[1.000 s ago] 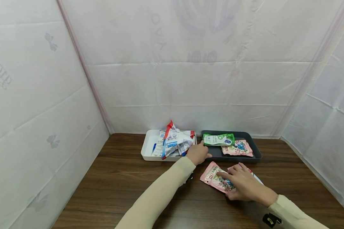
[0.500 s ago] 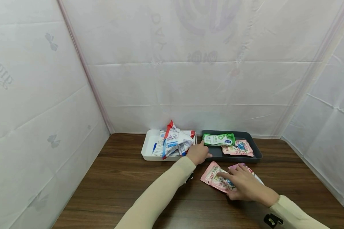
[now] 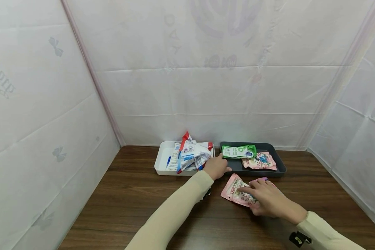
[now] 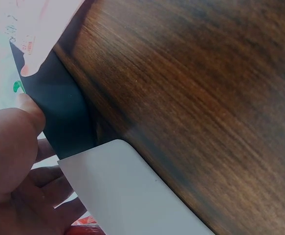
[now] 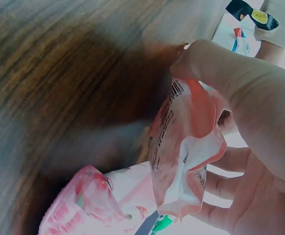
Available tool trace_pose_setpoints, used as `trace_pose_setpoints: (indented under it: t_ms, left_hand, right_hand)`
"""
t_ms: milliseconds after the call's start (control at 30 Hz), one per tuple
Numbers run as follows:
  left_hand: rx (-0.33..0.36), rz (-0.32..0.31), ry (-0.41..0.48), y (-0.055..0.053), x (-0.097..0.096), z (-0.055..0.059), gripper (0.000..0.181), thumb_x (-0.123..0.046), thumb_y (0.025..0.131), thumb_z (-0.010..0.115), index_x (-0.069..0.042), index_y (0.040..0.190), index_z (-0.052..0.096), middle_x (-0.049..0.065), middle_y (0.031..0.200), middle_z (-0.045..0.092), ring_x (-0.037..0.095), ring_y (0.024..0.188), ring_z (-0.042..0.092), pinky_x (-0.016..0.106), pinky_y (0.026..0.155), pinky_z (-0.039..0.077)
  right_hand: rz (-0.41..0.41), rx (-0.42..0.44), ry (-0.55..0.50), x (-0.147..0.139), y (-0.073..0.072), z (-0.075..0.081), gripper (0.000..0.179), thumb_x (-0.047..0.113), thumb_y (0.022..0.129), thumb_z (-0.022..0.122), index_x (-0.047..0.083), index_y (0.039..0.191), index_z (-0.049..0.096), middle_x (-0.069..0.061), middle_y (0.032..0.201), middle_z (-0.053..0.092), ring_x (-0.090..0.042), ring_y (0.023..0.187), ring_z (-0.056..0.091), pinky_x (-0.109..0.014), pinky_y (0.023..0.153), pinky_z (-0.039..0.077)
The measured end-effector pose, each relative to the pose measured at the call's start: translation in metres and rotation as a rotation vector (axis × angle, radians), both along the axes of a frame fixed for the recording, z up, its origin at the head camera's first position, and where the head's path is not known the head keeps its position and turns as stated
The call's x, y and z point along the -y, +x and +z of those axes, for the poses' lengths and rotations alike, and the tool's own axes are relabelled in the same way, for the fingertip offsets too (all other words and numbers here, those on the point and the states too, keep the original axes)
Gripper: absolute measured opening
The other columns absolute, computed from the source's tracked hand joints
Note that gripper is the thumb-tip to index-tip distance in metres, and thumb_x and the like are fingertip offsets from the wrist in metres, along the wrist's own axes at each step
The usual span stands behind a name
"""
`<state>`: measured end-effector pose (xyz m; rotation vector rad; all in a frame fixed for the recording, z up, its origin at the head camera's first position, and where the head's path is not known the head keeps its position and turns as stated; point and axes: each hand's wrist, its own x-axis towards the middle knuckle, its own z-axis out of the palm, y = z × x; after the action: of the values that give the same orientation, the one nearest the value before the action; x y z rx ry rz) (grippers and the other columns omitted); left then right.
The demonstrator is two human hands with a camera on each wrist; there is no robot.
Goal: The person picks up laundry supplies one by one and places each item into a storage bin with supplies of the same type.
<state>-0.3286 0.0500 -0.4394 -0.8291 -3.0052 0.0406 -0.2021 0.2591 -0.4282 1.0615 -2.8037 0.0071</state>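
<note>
My right hand (image 3: 270,201) pinches a pink printed pouch (image 3: 234,191) between thumb and fingers. In the right wrist view the pouch (image 5: 181,156) stands on edge in the grip, its side fold facing the camera. A second pink-purple packet (image 3: 264,179) is mostly hidden behind the fingers; its rose-patterned surface (image 5: 83,205) shows at lower left of that view. My left hand (image 3: 217,167) rests where the white tray (image 3: 160,163) and the dark grey tray (image 3: 237,173) meet. In the left wrist view its thumb touches the dark tray's rim, with fingers behind the white tray's wall.
Inside the dark tray lie a green packet (image 3: 239,152) and another pink pouch (image 3: 260,160). White packets with red and blue print (image 3: 192,156) are piled in the white tray. Brown wood-grain table (image 3: 128,205) lies in front; white cloth walls (image 3: 187,90) surround three sides.
My right hand has shifted slightly away from me and rightward, with the pink pouch. The second packet's white edge is now out of sight. My left hand has stayed put.
</note>
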Motion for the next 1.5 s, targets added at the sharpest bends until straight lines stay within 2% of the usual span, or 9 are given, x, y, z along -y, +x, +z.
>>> trace_pose_setpoints:
  t_ms: [133,433,600,867,1233,1500]
  left_hand:
    - [0.007,0.008,-0.001,0.001,0.0,0.0,0.045,-0.051,0.103,0.055,-0.016,0.119,0.078,0.016,0.153,0.05,0.021,0.101,0.073,0.034,0.074,0.059]
    - [0.001,0.009,-0.004,0.001,0.001,-0.001,0.045,-0.051,0.103,0.055,-0.016,0.12,0.078,0.016,0.153,0.051,0.021,0.099,0.073,0.034,0.073,0.06]
    - [-0.004,0.01,-0.002,0.0,0.001,-0.002,0.046,-0.052,0.102,0.056,-0.016,0.12,0.078,0.016,0.153,0.051,0.021,0.099,0.073,0.034,0.073,0.06]
    - [-0.018,0.009,-0.003,0.001,0.001,-0.002,0.045,-0.051,0.103,0.055,-0.016,0.117,0.078,0.017,0.153,0.051,0.021,0.096,0.073,0.034,0.07,0.06]
    - [-0.031,0.005,-0.004,0.001,0.0,-0.001,0.045,-0.051,0.103,0.055,-0.015,0.117,0.079,0.017,0.152,0.052,0.021,0.095,0.073,0.035,0.071,0.06]
    - [-0.025,0.002,-0.002,0.0,0.0,0.0,0.045,-0.051,0.103,0.055,-0.015,0.119,0.078,0.017,0.151,0.053,0.021,0.097,0.073,0.035,0.073,0.06]
  right_hand:
    - [0.012,-0.019,0.01,-0.003,-0.001,0.001,0.061,0.027,0.075,0.085,0.029,0.134,0.068,-0.001,0.108,0.065,-0.024,0.096,0.057,-0.05,0.082,0.05]
    - [0.033,-0.063,0.011,-0.009,-0.003,0.005,0.056,0.022,0.076,0.087,0.028,0.13,0.071,0.002,0.107,0.065,-0.02,0.093,0.056,-0.038,0.072,0.044]
    - [0.035,-0.075,0.01,-0.012,-0.003,0.007,0.055,0.021,0.075,0.089,0.028,0.128,0.072,0.002,0.107,0.066,-0.02,0.092,0.056,-0.038,0.071,0.044]
    - [0.055,-0.143,-0.026,-0.017,-0.005,0.009,0.049,0.017,0.073,0.091,0.027,0.119,0.075,0.004,0.103,0.067,-0.019,0.093,0.058,-0.041,0.073,0.047]
    - [0.065,-0.155,-0.089,-0.022,-0.005,0.013,0.028,0.015,0.075,0.09,0.023,0.099,0.078,0.003,0.104,0.068,-0.02,0.097,0.06,-0.039,0.073,0.047]
    - [0.072,-0.211,-0.119,-0.029,-0.008,0.013,0.031,0.013,0.07,0.093,0.024,0.094,0.078,0.004,0.102,0.067,-0.019,0.095,0.06,-0.04,0.073,0.046]
